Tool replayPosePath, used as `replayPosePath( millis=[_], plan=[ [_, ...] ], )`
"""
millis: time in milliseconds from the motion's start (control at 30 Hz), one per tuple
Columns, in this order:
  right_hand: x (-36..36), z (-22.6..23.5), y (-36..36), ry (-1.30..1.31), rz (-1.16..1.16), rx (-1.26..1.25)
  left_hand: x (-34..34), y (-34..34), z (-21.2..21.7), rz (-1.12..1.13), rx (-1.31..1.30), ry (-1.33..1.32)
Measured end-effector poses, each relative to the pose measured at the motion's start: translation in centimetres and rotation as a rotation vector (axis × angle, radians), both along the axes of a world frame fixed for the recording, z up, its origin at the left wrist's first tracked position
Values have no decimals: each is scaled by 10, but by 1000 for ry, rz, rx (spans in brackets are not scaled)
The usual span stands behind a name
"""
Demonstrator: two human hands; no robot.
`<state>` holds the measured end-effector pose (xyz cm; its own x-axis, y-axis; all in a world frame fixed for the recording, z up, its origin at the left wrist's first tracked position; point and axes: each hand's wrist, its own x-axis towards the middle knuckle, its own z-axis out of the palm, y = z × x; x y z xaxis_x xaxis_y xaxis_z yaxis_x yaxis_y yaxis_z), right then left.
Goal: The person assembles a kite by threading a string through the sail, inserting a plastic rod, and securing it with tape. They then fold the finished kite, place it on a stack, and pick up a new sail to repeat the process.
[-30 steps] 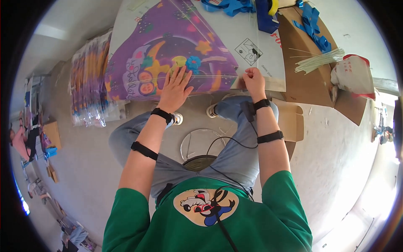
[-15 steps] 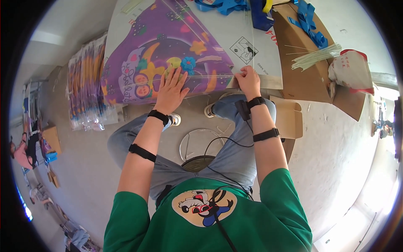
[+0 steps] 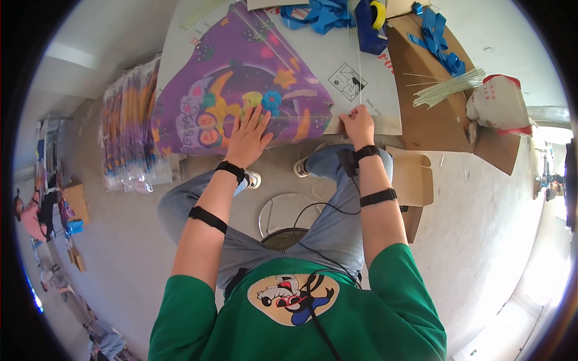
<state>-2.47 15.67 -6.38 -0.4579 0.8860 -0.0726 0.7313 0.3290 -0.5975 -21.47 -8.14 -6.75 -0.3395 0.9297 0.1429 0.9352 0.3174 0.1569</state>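
A purple kite-like printed sheet (image 3: pixel 198 78), decorated with stars, moons and flowers, lies spread over a pale printed board. My left hand (image 3: pixel 248 135) rests on its near part, fingers stretched and palm down. A thin pale rod runs across the sheet under that hand, toward the right corner. Just beyond that corner, my right hand (image 3: pixel 359 126) is closed in a pinch at the board's near edge. What its fingertips hold is too small to make out. More thin rods (image 3: pixel 265 36) lie along the sheet's upper right side.
Blue ribbon (image 3: pixel 325 15) and a blue tape dispenser (image 3: pixel 370 27) with yellow tape sit at the far edge. At right, a cardboard box (image 3: pixel 430 120) carries thin white rods (image 3: pixel 448 87), near a white sack (image 3: pixel 500 102). Bagged colourful packs (image 3: pixel 129 120) are stacked at left.
My right hand has moved slightly down relative to the sheet's corner and stays pinched. My left hand keeps lying flat on the sheet. The whole view has shifted a little.
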Motion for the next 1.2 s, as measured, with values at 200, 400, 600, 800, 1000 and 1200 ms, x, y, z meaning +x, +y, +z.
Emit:
replayPosePath(
  millis=[200,400,600,800,1000,1200],
  plan=[
    [33,-8,-33,478,-239,-439,-24,-8,5,127,218,-262],
    [7,-44,-100,718,-359,-879,-35,-19,17,187,151,41],
    [-7,-55,-96,756,-378,-973,6,-46,19,222,296,-120],
    [-16,-22,-91,897,-262,-871,11,-77,8,395,412,-195],
    [-23,-4,-71,788,-336,-1051,-2,-95,3,506,545,-286],
    [-25,3,-66,979,-308,-1086,-17,-105,3,579,544,-257]
  ],
)
